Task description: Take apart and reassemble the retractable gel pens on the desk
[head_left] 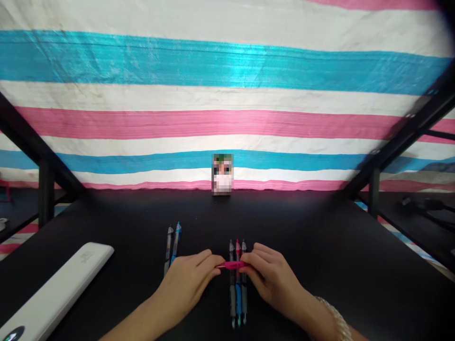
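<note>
The left hand (pixel 190 282) and right hand (pixel 272 277) each pinch one end of the pink pen (pixel 232 265), best kept level over the three pens (pixel 238 294).

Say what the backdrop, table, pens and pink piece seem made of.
Backdrop: woven plastic sheet, glossy; weave and sheen show.
Table: matte black board, perhaps laminate; no glare.
Pens: likely plastic; smooth coloured barrels.
Pink piece, between left hand and right hand: shiny, probably plastic.

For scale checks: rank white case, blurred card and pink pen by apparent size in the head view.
1. white case, nearest the camera.
2. blurred card, though farthest.
3. pink pen, partly covered, so unsure.
</note>
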Available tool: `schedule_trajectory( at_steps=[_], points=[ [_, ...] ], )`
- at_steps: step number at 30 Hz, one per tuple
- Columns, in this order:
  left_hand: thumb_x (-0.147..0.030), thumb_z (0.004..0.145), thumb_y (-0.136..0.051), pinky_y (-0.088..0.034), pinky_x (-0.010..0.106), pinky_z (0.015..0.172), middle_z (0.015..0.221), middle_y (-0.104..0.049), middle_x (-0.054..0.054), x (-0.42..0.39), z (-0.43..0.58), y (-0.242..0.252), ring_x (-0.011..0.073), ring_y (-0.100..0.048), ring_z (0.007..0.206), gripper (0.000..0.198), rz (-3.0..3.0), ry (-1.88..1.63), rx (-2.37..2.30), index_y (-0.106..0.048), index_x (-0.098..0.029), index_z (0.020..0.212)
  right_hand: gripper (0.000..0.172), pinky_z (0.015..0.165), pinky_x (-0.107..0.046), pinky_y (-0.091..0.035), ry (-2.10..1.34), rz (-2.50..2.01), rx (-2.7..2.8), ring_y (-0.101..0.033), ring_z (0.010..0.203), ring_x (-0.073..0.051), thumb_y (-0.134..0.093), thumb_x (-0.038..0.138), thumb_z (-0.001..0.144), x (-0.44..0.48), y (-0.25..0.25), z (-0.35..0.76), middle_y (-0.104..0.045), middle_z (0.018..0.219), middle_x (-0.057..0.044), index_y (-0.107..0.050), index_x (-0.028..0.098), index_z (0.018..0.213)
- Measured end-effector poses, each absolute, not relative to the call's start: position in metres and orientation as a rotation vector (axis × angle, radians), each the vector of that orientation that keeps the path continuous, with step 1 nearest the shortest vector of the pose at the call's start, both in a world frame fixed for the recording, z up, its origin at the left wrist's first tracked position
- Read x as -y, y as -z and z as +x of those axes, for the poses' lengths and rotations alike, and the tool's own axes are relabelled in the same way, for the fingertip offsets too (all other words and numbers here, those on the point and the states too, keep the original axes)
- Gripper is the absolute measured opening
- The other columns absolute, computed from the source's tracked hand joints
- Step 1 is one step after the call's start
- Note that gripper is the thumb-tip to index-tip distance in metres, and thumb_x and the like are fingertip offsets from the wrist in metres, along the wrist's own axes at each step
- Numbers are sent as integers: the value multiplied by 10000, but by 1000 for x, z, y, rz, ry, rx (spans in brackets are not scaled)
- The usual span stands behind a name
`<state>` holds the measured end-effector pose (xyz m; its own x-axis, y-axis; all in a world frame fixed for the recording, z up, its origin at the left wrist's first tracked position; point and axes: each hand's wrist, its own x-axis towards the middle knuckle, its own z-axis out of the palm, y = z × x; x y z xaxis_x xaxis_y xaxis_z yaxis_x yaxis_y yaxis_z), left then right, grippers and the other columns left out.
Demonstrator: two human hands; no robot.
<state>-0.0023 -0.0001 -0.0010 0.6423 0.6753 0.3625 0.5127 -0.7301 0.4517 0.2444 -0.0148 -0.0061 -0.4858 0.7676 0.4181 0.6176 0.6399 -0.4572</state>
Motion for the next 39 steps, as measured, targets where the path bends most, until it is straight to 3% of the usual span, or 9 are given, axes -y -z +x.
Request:
schedule_trajectory(
  at_steps=[4, 9, 15, 22, 25, 28, 30, 33, 39],
  points=[
    [-261, 933, -638, -569, 225, 649, 914, -718, 6, -9, -18, 6, 142, -680, 670, 285, 2290, -968, -1101, -645, -262, 1218, 218, 623, -289, -426, -549, -1234, 2083, -551, 670, -179, -516, 267, 1018, 10, 6, 251, -611, 737, -30, -636, 200, 850],
    [-177, 897, -666, -564, 184, 595, 824, -746, -3, -11, -23, -2, 131, -692, 637, 136, 2053, -1133, -1133, -728, -236, 1003, 346, 579, -274, -385, -730, -1282, 1979, -502, 618, -154, -470, 376, 1036, 14, 0, 255, -534, 688, -2, -604, 202, 769],
    [-136, 885, -697, -548, 153, 598, 801, -746, -2, -9, -23, -7, 98, -686, 594, 233, 2160, -1213, -927, -766, -249, 1076, 382, 543, -254, -363, -998, -1313, 1765, -468, 574, -133, -502, 431, 1015, 16, 3, 253, -519, 620, 25, -593, 200, 725],
    [-179, 921, -632, -519, 138, 533, 633, -678, -32, 0, -20, -3, 94, -662, 516, 151, 1980, -1187, -1095, -774, -227, 939, 137, 581, -264, -438, -925, -1283, 1720, -554, 616, -155, -663, 340, 899, 15, 4, 248, -670, 764, -10, -710, 216, 934],
    [-201, 914, -630, -527, 142, 508, 632, -684, -23, 2, -17, -4, 102, -665, 502, 163, 1869, -1187, -1107, -790, -229, 902, 218, 593, -259, -440, -1013, -1261, 1720, -559, 636, -154, -616, 413, 944, 16, 2, 249, -669, 772, -9, -703, 216, 972],
    [-220, 895, -650, -538, 148, 497, 637, -698, -16, 2, -15, -4, 108, -669, 495, 161, 1778, -1176, -1095, -810, -237, 905, 425, 598, -246, -416, -1104, -1239, 1715, -530, 630, -139, -466, 448, 1031, 16, 3, 250, -598, 674, 3, -634, 188, 740],
    [-241, 884, -663, -554, 162, 499, 636, -709, -9, 2, -14, -4, 117, -671, 494, 160, 1699, -1189, -1112, -820, -233, 915, 394, 596, -242, -407, -1098, -1256, 1707, -516, 632, -134, -515, 452, 1014, 15, 4, 250, -584, 684, 11, -607, 186, 738],
    [-289, 866, -687, -570, 180, 501, 612, -715, 0, 1, -14, -2, 128, -668, 489, 162, 1556, -1205, -1169, -830, -218, 889, 273, 625, -246, -419, -1067, -1267, 1712, -534, 694, -146, -608, 457, 964, 14, 4, 249, -613, 794, 1, -646, 192, 905],
    [-369, 823, -737, -570, 196, 477, 619, -736, 15, 1, -13, 2, 130, -651, 468, 201, 1372, -1160, -1220, -832, -196, 859, 442, 601, -240, -396, -1145, -1249, 1672, -490, 629, -126, -477, 472, 1029, 13, -2, 249, -554, 677, 15, -582, 182, 712]
  ],
)
